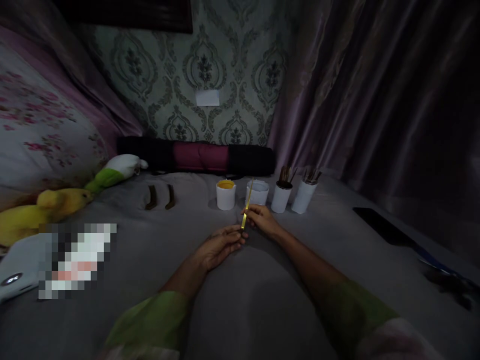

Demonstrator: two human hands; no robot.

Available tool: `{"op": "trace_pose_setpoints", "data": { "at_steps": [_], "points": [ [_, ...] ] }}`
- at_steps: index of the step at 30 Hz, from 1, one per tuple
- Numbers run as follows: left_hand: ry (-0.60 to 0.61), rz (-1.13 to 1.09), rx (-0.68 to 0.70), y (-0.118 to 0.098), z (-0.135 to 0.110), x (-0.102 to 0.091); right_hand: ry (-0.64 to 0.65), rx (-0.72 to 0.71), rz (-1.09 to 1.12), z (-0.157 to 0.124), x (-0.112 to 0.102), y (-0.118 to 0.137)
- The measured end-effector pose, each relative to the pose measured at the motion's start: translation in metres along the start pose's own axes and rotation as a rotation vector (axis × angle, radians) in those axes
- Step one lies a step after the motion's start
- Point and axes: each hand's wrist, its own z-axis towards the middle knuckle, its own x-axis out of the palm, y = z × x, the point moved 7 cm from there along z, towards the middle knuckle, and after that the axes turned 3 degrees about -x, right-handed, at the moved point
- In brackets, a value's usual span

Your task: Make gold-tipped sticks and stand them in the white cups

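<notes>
My right hand (262,220) is closed in a pinch around a slim paintbrush (244,219), its thin end up and its shiny yellow part low. The brush's lower end meets the fingertips of my left hand (222,245). That hand's fingers are pressed together, and what they hold is too small and dark to make out. Just beyond my hands stand a white tub of yellow paint (225,198) and a white tub with pale grey contents (259,192), partly hidden by the brush and right hand.
Two white cups, a left one (280,200) and a right one (304,197), hold several thin sticks or brushes. Two dark curved pieces stand at left, one (150,198) beside another (170,197). Plush toys (22,217), a pale device (26,265) and a dark flat object (380,226) lie outward.
</notes>
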Motion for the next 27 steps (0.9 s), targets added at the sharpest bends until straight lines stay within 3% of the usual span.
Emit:
{"op": "trace_pose_setpoints", "data": {
  "at_steps": [14, 21, 27],
  "points": [
    [0.035, -0.003, 0.028, 0.002, 0.003, -0.003, 0.001, -0.011, -0.083, 0.005, -0.003, 0.01],
    [0.021, -0.02, 0.024, 0.003, 0.003, -0.004, -0.034, 0.035, -0.125, 0.014, -0.013, 0.023],
    [-0.001, -0.014, 0.021, 0.002, 0.001, -0.003, -0.046, -0.022, -0.154, 0.022, -0.019, 0.038]
  ]
}}
